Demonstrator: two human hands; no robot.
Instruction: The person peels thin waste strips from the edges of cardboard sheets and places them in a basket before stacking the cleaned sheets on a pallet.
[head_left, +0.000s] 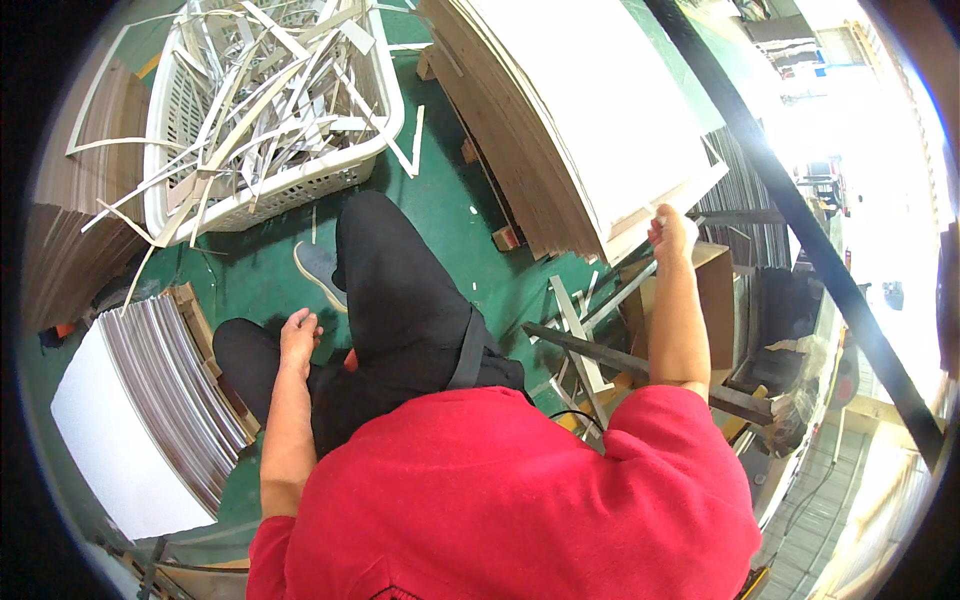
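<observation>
My right hand (674,232) is at the near right corner of a tall stack of large white sheets (600,100). Its fingers are curled closed, and I cannot make out what, if anything, is between them. A pale strip (628,290) runs up towards the wrist from below. My left hand (299,338) hangs above my bent leg, fingers loosely bent and a little apart, with nothing visible in it. Left of that hand stands a lower stack of white sheets (130,430) with layered edges.
A white plastic basket (390,110) overflows with thin offcut strips (270,90). Wooden pallet pieces (508,238) show under the tall stack. Dark metal bars (790,200) slant across the right side. A cardboard box (712,290) and loose strips (570,310) lie below my right hand.
</observation>
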